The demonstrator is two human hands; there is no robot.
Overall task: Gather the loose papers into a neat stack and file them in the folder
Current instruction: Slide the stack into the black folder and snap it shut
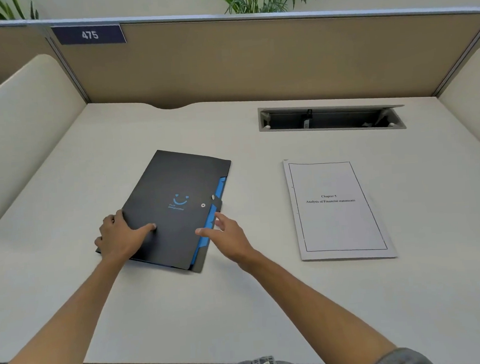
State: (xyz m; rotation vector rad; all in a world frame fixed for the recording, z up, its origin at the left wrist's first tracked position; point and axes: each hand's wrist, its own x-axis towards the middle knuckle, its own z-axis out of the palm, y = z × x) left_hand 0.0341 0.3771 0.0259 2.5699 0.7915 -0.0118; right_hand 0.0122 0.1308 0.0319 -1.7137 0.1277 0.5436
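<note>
The desk [157, 315] ran off the frame's near edge. My left hand [120, 238] hid the folder's [173, 186] near-left corner, thumb laid flat on the cover. My right hand [227, 236], fingers spread, touched its right edge. The papers [338, 223] lay well right, stacked.

Your folder [175, 203] lies left on the desk [242, 309], papers [337, 212] well apart to its right, cable tray [331, 118] far right; your left hand [117, 236] rests on the folder's near-left corner, right hand [228, 236] at its near-right edge.
</note>
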